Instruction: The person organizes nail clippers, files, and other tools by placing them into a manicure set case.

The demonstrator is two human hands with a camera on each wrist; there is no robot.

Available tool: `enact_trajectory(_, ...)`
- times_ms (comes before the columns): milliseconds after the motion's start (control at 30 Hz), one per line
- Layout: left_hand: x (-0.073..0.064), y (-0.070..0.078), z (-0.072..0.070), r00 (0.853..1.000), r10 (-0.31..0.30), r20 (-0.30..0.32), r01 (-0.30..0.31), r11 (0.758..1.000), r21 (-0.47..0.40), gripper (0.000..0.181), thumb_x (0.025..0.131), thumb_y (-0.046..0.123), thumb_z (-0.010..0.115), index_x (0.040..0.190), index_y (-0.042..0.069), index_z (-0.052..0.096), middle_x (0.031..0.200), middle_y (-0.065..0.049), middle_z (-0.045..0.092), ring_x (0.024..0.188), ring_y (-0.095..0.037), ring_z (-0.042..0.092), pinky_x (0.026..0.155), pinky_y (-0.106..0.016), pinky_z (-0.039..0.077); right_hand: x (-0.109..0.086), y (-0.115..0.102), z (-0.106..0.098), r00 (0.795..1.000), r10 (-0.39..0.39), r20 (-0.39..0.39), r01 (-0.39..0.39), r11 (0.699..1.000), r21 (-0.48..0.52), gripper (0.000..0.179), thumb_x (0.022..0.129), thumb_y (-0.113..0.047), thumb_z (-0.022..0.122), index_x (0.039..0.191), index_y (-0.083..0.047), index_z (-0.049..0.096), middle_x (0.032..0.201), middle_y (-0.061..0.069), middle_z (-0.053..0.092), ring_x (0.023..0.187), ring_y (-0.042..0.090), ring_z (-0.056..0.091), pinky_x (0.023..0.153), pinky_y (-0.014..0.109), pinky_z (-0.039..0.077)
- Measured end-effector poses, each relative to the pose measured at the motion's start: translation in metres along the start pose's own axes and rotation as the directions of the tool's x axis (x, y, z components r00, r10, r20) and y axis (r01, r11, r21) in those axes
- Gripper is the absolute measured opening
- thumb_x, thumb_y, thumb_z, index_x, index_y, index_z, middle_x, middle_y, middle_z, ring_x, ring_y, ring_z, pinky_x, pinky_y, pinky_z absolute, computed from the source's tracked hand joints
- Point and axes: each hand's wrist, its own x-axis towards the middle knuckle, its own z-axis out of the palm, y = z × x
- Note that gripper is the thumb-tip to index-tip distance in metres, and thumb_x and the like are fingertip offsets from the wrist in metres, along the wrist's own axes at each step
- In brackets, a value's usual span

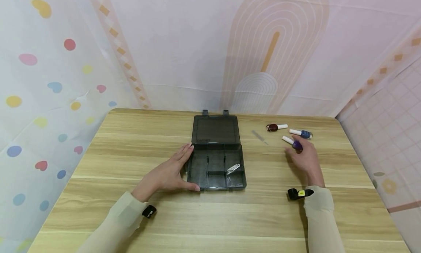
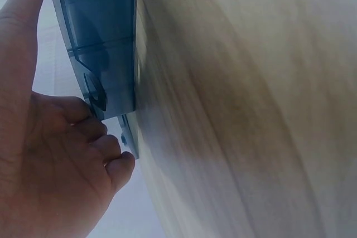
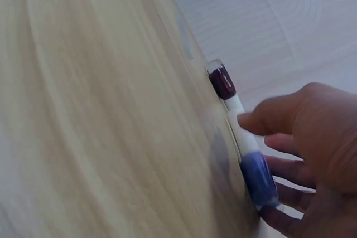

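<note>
A dark translucent compartment box (image 1: 199,167) lies with its lid (image 1: 216,129) folded back. My left hand (image 1: 167,172) holds its left side, thumb along the front edge and fingers bent at the rear corner, as the left wrist view (image 2: 67,149) also shows. Inside, a silver nail clipper (image 1: 233,168) lies in a right-hand compartment. My right hand (image 1: 304,156) reaches over a purple nail polish bottle (image 1: 297,146) with a white cap. Its fingers are loosely bent near the bottle; in the head view the thumb stands apart from it.
Behind the right hand lie a blue nail polish bottle (image 1: 306,134) and a dark red one (image 1: 272,127), both white-capped. A thin grey nail file (image 1: 258,135) rests between the box and the bottles. Patterned cloth (image 1: 184,63) rises behind the wooden table (image 1: 131,150).
</note>
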Motion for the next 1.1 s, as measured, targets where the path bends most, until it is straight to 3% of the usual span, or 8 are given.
enact_trajectory(200,-0.0003,-0.0003,0.0003,1.000,0.007,-0.004,-0.007,1.000,0.004,0.143,0.065,0.090,0.068,0.167,0.013,0.004,0.175,-0.005,-0.003,0.162,-0.029,0.006,0.123,-0.056,0.031,-0.0026,0.0038,-0.0016,0.999,0.043,-0.031,-0.044,0.999,-0.031,0.057,0.098,-0.013,0.065,0.150,0.002,0.048,0.149,0.035,0.047,0.134,0.053,0.047,0.111,0.064,0.039)
enact_trajectory(400,-0.0001,-0.0006,0.0009,1.000,0.008,-0.009,-0.008,1.000,0.008,0.143,0.065,0.090,0.069,0.167,0.013,0.004,0.175,-0.005,-0.002,0.162,-0.029,0.006,0.123,-0.055,0.031,-0.0014,0.0060,-0.0027,0.999,0.030,-0.010,-0.030,0.998,-0.050,0.055,0.097,-0.010,0.066,0.148,0.002,0.051,0.146,0.033,0.051,0.127,0.050,0.055,0.106,0.062,0.044)
enact_trajectory(667,0.0014,-0.0023,0.0018,1.000,0.003,-0.005,-0.003,1.000,0.005,0.143,0.065,0.089,0.070,0.167,0.013,0.004,0.175,-0.006,-0.003,0.162,-0.029,0.006,0.124,-0.056,0.030,0.0001,0.0069,-0.0008,1.000,0.017,-0.006,-0.018,0.998,-0.060,0.051,0.096,-0.008,0.067,0.144,0.001,0.055,0.123,0.032,0.066,0.106,0.042,0.065,0.091,0.052,0.051)
enact_trajectory(967,0.0020,-0.0030,0.0012,1.000,-0.002,-0.005,0.002,1.000,0.006,0.143,0.064,0.090,0.069,0.167,0.014,0.004,0.175,-0.004,-0.004,0.162,-0.028,0.005,0.123,-0.056,0.032,0.0001,0.0067,0.0015,0.999,0.006,-0.039,-0.008,0.999,-0.040,0.051,0.095,-0.010,0.072,0.142,0.003,0.058,0.120,0.031,0.067,0.103,0.041,0.067,0.086,0.044,0.053)
enact_trajectory(1100,0.0021,-0.0029,0.0009,1.000,-0.005,0.000,0.005,1.000,0.007,0.144,0.064,0.091,0.068,0.167,0.015,0.002,0.175,-0.003,-0.004,0.162,-0.027,0.004,0.123,-0.055,0.032,-0.0012,0.0062,0.0029,0.998,0.026,-0.050,-0.027,0.999,-0.024,0.051,0.095,-0.012,0.072,0.142,0.002,0.057,0.122,0.031,0.067,0.106,0.041,0.066,0.088,0.046,0.054)
